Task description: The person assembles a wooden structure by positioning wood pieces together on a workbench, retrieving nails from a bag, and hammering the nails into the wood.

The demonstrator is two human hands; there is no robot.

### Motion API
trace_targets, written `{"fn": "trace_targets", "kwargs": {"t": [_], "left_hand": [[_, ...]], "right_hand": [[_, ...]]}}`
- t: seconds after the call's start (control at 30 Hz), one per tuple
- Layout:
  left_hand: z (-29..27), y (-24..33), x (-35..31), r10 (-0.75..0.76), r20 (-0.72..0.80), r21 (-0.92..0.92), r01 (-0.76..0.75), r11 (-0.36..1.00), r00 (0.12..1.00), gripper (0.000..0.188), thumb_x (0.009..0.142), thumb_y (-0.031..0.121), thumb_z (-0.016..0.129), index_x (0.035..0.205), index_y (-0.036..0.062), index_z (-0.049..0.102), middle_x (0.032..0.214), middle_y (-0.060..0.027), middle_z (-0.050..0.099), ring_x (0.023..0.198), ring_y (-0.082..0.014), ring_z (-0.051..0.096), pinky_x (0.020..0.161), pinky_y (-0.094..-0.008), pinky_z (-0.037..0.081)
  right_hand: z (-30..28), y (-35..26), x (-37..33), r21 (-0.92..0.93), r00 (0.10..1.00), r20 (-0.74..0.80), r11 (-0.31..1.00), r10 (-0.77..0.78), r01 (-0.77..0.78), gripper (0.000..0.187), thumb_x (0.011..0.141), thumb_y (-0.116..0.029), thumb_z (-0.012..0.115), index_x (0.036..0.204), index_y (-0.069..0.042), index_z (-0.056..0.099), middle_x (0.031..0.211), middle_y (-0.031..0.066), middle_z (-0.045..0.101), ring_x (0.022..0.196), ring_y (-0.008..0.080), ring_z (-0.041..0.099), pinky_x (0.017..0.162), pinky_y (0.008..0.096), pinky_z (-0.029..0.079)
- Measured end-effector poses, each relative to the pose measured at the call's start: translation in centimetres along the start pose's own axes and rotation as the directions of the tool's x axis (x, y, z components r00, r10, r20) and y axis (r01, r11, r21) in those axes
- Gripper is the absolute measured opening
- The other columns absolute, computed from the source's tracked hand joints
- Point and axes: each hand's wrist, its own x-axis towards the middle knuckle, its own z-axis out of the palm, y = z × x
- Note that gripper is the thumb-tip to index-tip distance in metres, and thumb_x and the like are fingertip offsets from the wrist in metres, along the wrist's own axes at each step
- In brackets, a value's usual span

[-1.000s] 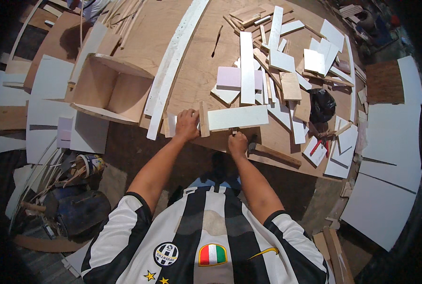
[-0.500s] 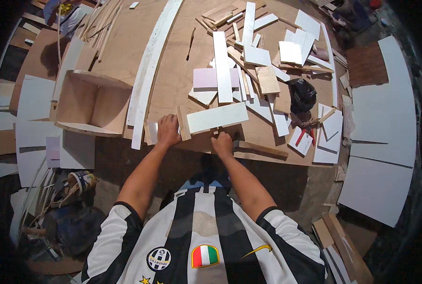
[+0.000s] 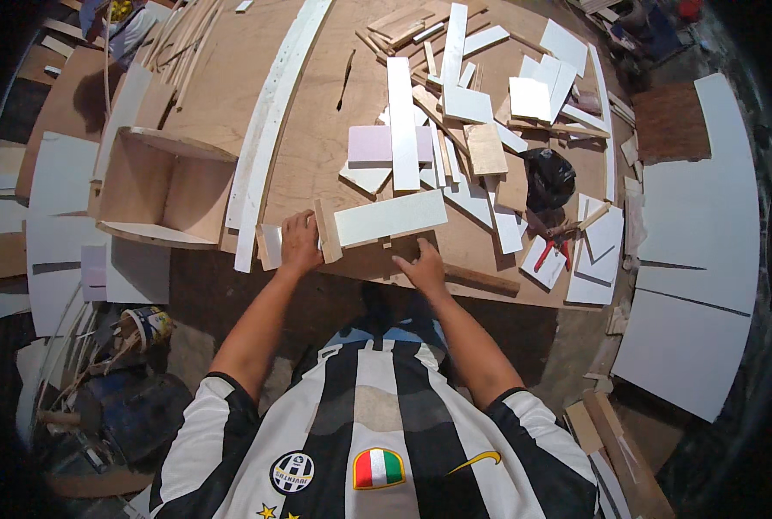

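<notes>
My left hand [image 3: 301, 242] is closed over the left part of a T-shaped wood assembly at the table's near edge. It rests against the assembly's upright crosspiece [image 3: 327, 230], from which a long white-faced board [image 3: 392, 217] runs to the right. My right hand [image 3: 422, 266], thumb and forefinger spread, is just below that board with nothing seen in it. A hammer's wooden handle [image 3: 483, 280] lies along the table edge beside this hand, which hides the head end. Something small and pale [image 3: 386, 239] shows at the board's lower edge; its kind is unclear.
An open wooden box [image 3: 168, 186] stands at left beside a long white strip [image 3: 269, 130]. White offcuts [image 3: 467, 105], a black plastic bag [image 3: 548, 177] and red-handled pliers [image 3: 552, 253] crowd the right side of the table [image 3: 317, 147]. Large white panels [image 3: 684, 346] lie farther right.
My right hand has left the board's lower edge, moved right and down toward the hammer, and spread its fingers. My left hand keeps its hold on the assembly.
</notes>
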Motion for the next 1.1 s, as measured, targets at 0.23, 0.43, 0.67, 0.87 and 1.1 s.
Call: {"fn": "trace_targets", "kwargs": {"t": [0.23, 0.43, 0.67, 0.87, 1.1], "left_hand": [[-0.2, -0.3, 0.6, 0.009, 0.013, -0.015, -0.009, 1.000, 1.000, 0.073, 0.064, 0.020, 0.083, 0.130, 0.0057, 0.055, 0.131, -0.0128, 0.054, 0.124, -0.0349, 0.048, 0.110, -0.0489, 0.034], [0.1, -1.1, 0.3, 0.022, 0.038, -0.006, -0.022, 1.000, 0.999, 0.075, 0.060, 0.019, 0.084, 0.128, 0.0040, 0.055, 0.130, -0.0137, 0.054, 0.125, -0.0338, 0.049, 0.110, -0.0491, 0.034], [-0.1, -0.2, 0.2, -0.008, 0.079, 0.086, 0.001, 0.996, 0.997, 0.078, 0.066, 0.022, 0.082, 0.135, 0.0015, 0.050, 0.140, -0.0171, 0.049, 0.135, -0.0354, 0.042, 0.116, -0.0530, 0.028], [-0.5, 1.0, -0.8, -0.120, 0.142, 0.154, 0.098, 0.983, 0.983, 0.085, 0.073, 0.025, 0.080, 0.145, 0.0004, 0.043, 0.158, -0.0193, 0.031, 0.148, -0.0382, 0.028, 0.120, -0.0551, 0.023], [-2.7, 3.6, -1.5, -0.187, 0.173, 0.058, 0.180, 0.982, 0.967, 0.090, 0.070, 0.014, 0.082, 0.148, -0.0005, 0.040, 0.161, -0.0219, 0.025, 0.152, -0.0405, 0.020, 0.122, -0.0555, 0.021]], "right_hand": [[-6.9, 6.0, 5.1, -0.059, 0.936, -0.352, 0.998, -0.012, -0.010, 0.047, 0.082, -0.037, 0.081, 0.108, -0.001, 0.067, 0.097, 0.0187, 0.067, 0.094, 0.0339, 0.065, 0.084, 0.0437, 0.052], [-13.2, 6.8, 13.1, -0.329, 0.820, -0.532, 0.841, 0.211, -0.430, 0.093, 0.074, -0.056, 0.081, 0.146, -0.011, 0.042, 0.138, 0.0252, 0.049, 0.126, 0.0425, 0.048, 0.102, 0.0554, 0.042], [-15.2, 6.2, 15.7, -0.276, 0.773, -0.421, 0.745, 0.475, -0.607, 0.095, 0.075, -0.047, 0.082, 0.154, -0.019, 0.037, 0.141, 0.0252, 0.043, 0.129, 0.0432, 0.045, 0.103, 0.0537, 0.044], [-13.4, 2.9, 13.6, -0.161, 0.727, -0.626, 0.866, 0.281, -0.473, 0.088, 0.076, -0.043, 0.081, 0.150, -0.016, 0.043, 0.133, 0.0266, 0.044, 0.126, 0.0434, 0.046, 0.102, 0.0501, 0.046], [-11.7, 1.4, 20.6, -0.447, 0.875, -0.484, 0.860, 0.000, -0.247, 0.091, 0.076, -0.052, 0.076, 0.155, -0.028, 0.037, 0.142, 0.0323, 0.038, 0.128, 0.0474, 0.044, 0.100, 0.0554, 0.046]]}}
